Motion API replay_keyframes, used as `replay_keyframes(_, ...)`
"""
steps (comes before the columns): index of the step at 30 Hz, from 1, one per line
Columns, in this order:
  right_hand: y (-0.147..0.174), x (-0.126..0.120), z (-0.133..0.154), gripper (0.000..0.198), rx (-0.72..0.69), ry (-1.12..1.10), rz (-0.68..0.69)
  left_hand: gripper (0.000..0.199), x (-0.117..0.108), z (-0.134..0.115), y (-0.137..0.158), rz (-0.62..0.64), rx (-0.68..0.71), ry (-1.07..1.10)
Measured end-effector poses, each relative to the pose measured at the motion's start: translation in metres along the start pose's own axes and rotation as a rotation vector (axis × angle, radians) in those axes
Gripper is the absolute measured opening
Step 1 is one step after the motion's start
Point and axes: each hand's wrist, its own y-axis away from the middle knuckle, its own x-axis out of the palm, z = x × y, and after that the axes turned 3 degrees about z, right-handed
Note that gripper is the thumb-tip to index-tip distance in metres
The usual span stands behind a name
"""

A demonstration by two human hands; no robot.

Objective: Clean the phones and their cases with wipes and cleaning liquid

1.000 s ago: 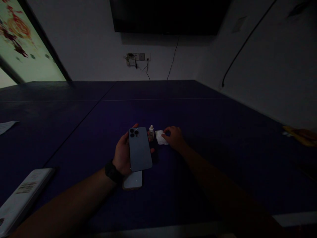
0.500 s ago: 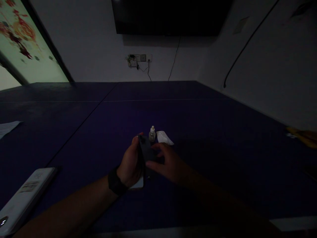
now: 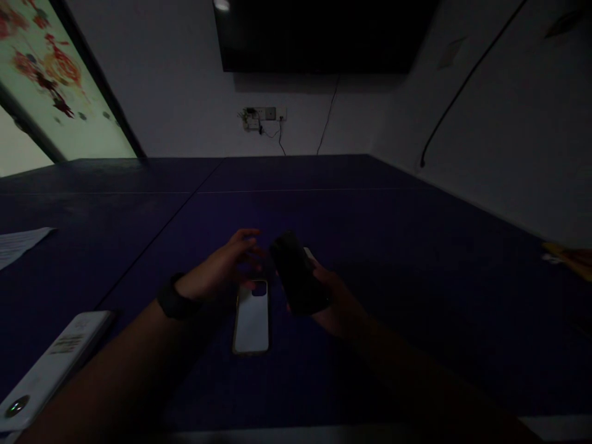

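Note:
A dark smartphone [image 3: 298,274] is held in my right hand [image 3: 335,299], tilted above the table with its black screen side showing. My left hand [image 3: 240,253], with a black watch on its wrist, is off the phone; its fingers are spread and hold nothing. Just below those fingers a pale phone case [image 3: 251,320] with a camera cutout lies flat on the table. Behind the phone, only a small corner of a white tissue [image 3: 308,253] shows. The small dropper bottle is hidden.
The dark blue table [image 3: 393,345] has a long white device [image 3: 58,364] at the left and a paper sheet [image 3: 25,243] beyond it. A yellow item [image 3: 568,258] lies at the right edge. A television [image 3: 319,34] hangs above wall sockets [image 3: 266,114].
My left hand has let go of the phone and moved left. My right hand has taken the phone to the right and turned it over, exposing the case on the table.

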Motion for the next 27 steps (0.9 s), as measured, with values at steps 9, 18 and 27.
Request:
replay_keyframes(9,-0.001,0.000,-0.011,0.044,0.071,-0.143,-0.111,0.024,-0.044,0.043,-0.006,-0.071,-0.017,-0.855)
replay_keyframes(18,0.004,0.006,-0.017,0.043,0.089,-0.125,-0.011,0.006,-0.029,0.070,-0.008,-0.185,0.036,-0.717)
replay_keyframes(27,0.007,0.009,-0.033,0.048,0.074,0.013,-0.114,0.034,0.001,0.054,0.005,-0.189,0.090,0.193)
